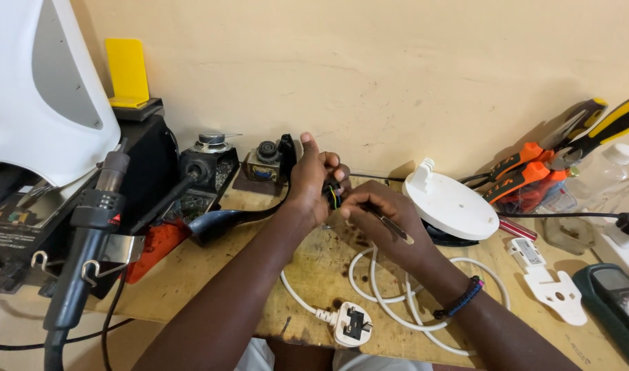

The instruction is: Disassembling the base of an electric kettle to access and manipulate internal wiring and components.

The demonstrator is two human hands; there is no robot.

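Wires (333, 197), thin and coloured, sprout from a small dark part pinched in the left hand (314, 180) above the scuffed wooden tabletop (314, 275). At 3 o'clock sits a round white plastic base (452, 205), with orange-handled pliers (527, 168) beyond. A coiled white cable (390, 302) with its plug (352, 323) lies at 6 o'clock, under both forearms. At 9 o'clock stands a black hot-air handle (87, 233). The left hand is curled tight on the part, thumb raised; the right hand (383, 216) is closed round a slim metal tool (391, 227) touching the wires.
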